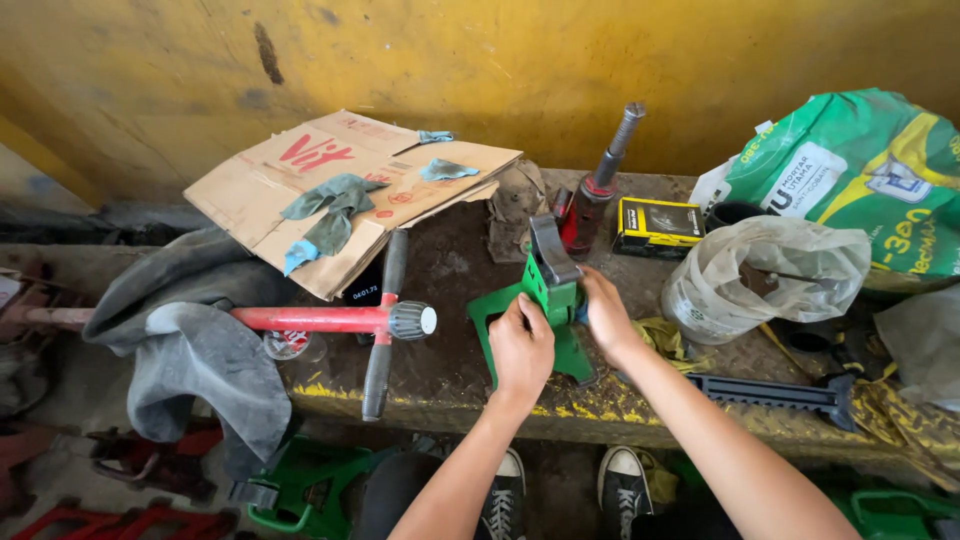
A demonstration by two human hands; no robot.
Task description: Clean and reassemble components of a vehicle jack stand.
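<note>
Far to the left of the left hand a grey rubber sheet (195, 350) drapes over the bench edge, and a red T-handled tool (330, 319) lies across it, its knurled cap pointing toward that hand. Up and left of the hand sits a flattened cardboard box (350, 190) with grey-green rags (335, 205) on it. The left hand (520, 345) is closed over the near side of the green bracket (545, 320), fingers curled on its upright plate, thumb side up. The bracket stands on the dirty bench (440, 290), between the two hands, with a grey lever (552, 250) rising from its top. The right hand (605, 312) wraps the bracket's far side; how tightly its fingers are closed cannot be told, since the bracket hides them. Just beyond the hands stands a red bottle jack (595, 200), and right of that a yellow-and-black box (660, 225). Further right of the right hand lie a clear plastic bag (770, 275), a green sack (860, 170) and a black toothed bar (780, 393). By the look of it, the step in hand is steadying or fitting the bracket; the next move likely calls for a firm two-handed hold while the lever part is worked.
</note>
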